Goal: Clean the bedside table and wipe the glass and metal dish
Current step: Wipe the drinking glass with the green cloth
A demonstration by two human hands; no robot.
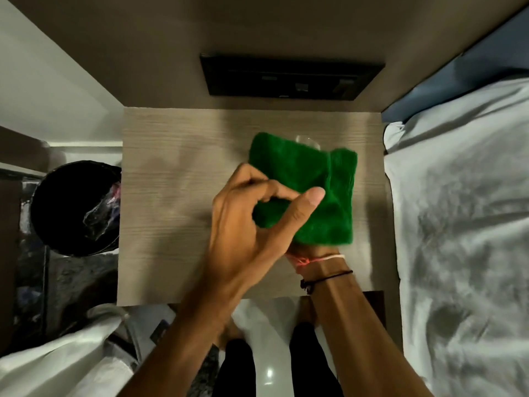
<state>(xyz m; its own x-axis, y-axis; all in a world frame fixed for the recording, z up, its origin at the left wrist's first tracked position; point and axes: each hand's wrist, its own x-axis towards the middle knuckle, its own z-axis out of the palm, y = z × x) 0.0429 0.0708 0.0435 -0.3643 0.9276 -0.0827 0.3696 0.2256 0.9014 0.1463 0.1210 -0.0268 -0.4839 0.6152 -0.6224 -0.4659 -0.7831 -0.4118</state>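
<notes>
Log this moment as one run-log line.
step: wiping glass | left hand: pinching green cloth | right hand: under cloth, mostly hidden | metal dish: not visible

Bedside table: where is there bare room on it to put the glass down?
The bedside table is bare across its left half, from the bin side to the left hand, and along the back edge under the dark wall panel. Right of centre is crowded: both hands, the green cloth and the glass.

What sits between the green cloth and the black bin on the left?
In the head view, only bare tabletop lies between the green cloth and the black bin; the left hand reaches in from below, pinching the cloth's near edge.
</notes>
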